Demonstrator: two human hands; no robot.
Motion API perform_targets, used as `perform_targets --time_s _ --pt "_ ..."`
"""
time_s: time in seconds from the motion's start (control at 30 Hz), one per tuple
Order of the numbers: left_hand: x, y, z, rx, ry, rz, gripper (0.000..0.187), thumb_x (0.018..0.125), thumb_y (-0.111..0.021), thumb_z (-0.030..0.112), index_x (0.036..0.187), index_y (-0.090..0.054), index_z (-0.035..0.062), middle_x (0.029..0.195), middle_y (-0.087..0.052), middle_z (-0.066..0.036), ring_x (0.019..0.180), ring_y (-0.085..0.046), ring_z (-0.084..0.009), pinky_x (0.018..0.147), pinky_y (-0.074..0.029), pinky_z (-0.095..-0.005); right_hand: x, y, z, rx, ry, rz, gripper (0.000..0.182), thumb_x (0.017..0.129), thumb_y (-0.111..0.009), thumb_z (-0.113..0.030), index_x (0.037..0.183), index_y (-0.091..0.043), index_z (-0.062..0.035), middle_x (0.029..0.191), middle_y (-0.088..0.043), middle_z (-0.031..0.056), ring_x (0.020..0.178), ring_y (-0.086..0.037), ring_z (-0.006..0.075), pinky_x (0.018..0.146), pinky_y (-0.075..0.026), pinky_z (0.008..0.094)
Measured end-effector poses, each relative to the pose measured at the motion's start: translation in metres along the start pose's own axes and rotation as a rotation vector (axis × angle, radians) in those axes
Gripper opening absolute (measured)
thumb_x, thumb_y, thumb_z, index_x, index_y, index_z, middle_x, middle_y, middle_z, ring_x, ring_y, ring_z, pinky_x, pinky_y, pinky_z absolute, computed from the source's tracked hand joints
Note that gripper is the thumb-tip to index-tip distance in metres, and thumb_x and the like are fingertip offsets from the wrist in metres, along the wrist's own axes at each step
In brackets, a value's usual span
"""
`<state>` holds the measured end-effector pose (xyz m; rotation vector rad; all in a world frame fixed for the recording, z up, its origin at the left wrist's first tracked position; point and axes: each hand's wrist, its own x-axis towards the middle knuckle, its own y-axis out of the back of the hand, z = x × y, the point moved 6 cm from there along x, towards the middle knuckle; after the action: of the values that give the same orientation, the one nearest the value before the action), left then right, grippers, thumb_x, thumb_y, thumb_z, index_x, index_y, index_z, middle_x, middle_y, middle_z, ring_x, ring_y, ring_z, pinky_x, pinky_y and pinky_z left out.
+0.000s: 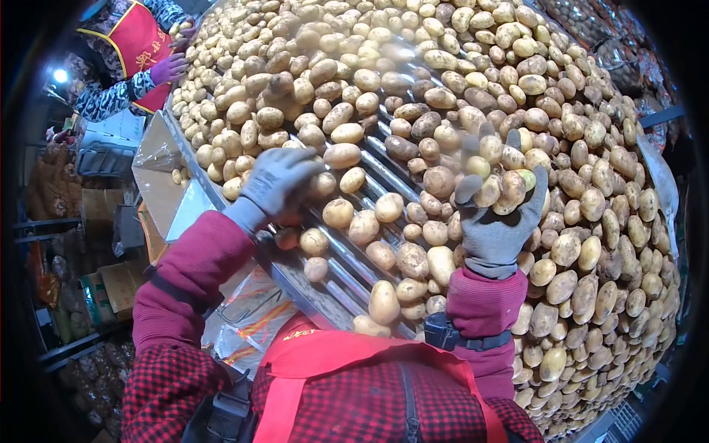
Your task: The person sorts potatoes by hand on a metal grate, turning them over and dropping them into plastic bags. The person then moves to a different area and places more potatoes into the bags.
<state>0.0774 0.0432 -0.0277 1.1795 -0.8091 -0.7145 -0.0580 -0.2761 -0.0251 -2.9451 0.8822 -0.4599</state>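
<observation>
My left hand [279, 183], in a grey glove, is over the left side of the metal rollers [384, 173]. Its fingers are bent around a potato [323, 184], partly covering it. Further right, my right hand [502, 232] is turned palm up in the same kind of glove. Several potatoes lie in its curled fingers, one of them a greenish potato [526, 179]. Loose potatoes [363, 227] of mixed sizes sit on the rollers between my hands, some smooth and yellow, others brown with soil.
A large heap of potatoes [583, 295] spreads to the right and back. A metal edge [196, 166] bounds the rollers on the left, beside a cardboard box [159, 159]. At the upper left, a co-worker's purple-gloved hand [170, 68] is near the heap. Filled bags [620, 55] stand at the upper right.
</observation>
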Motion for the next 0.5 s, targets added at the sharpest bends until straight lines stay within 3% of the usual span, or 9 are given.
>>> perform_targets --time_s 0.07,0.1,0.17,0.27,0.37,0.5 --pt "-0.007 0.008 -0.028 -0.156 0.107 0.028 0.034 0.086 -0.072 0.014 0.119 -0.07 0.0151 0.128 -0.068 -0.009 0.117 -0.064 -0.035 0.1 -0.048 -0.0493 -0.004 -0.001 0.001 0.013 0.009 -0.018 0.065 0.106 -0.063 -0.017 0.16 -0.025 -0.013 0.165 -0.038 0.0128 0.136 -0.052 0.0305 0.1 -0.06 0.0512" --pt "-0.006 0.009 -0.032 -0.152 0.109 0.03 0.034 0.086 -0.072 0.014 0.119 -0.07 0.0151 0.128 -0.068 -0.009 0.117 -0.064 -0.035 0.1 -0.048 -0.0493 -0.005 0.0 -0.005 -0.16 0.072 0.001 0.068 0.104 -0.065 -0.012 0.159 -0.025 -0.0131 0.162 -0.041 0.013 0.135 -0.052 0.0299 0.099 -0.061 0.0506" --pt "0.004 0.031 -0.027 0.211 0.153 0.242 0.036 0.088 -0.071 0.009 0.124 -0.071 0.011 0.128 -0.07 -0.013 0.122 -0.064 -0.036 0.104 -0.048 -0.05 -0.004 -0.005 -0.018 -0.374 0.171 0.018 0.075 0.099 -0.069 -0.002 0.159 -0.026 -0.0131 0.155 -0.046 0.0138 0.13 -0.055 0.0287 0.098 -0.062 0.0498" --pt "0.033 0.041 -0.005 0.158 0.075 0.324 0.038 0.086 -0.074 0.01 0.124 -0.07 0.0106 0.122 -0.072 -0.012 0.119 -0.064 -0.0339 0.102 -0.048 -0.0492 -0.002 -0.006 -0.022 -0.435 0.199 0.006 0.065 0.104 -0.063 -0.012 0.159 -0.028 -0.0131 0.156 -0.047 0.0125 0.131 -0.054 0.0282 0.098 -0.061 0.0506" --pt "0.076 0.011 0.015 0.164 0.016 0.113 0.048 0.087 -0.076 0.021 0.134 -0.067 0.0158 0.113 -0.072 -0.008 0.105 -0.067 -0.03 0.096 -0.048 -0.0466 -0.002 -0.008 -0.024 -0.521 0.236 -0.011 0.054 0.111 -0.054 -0.028 0.158 -0.032 -0.0129 0.157 -0.048 0.0106 0.134 -0.053 0.0276 0.1 -0.059 0.0519" --pt "0.129 -0.047 0.026 0.358 0.216 -0.309 0.046 0.099 -0.062 0.038 0.142 -0.063 0.0241 0.119 -0.073 -0.01 0.11 -0.069 -0.0297 0.093 -0.048 -0.047 0.0 -0.004 -0.023 -0.444 0.187 0.036 0.067 0.102 -0.064 -0.029 0.157 -0.034 -0.0076 0.15 -0.051 0.0123 0.13 -0.056 0.0274 0.1 -0.058 0.0485"
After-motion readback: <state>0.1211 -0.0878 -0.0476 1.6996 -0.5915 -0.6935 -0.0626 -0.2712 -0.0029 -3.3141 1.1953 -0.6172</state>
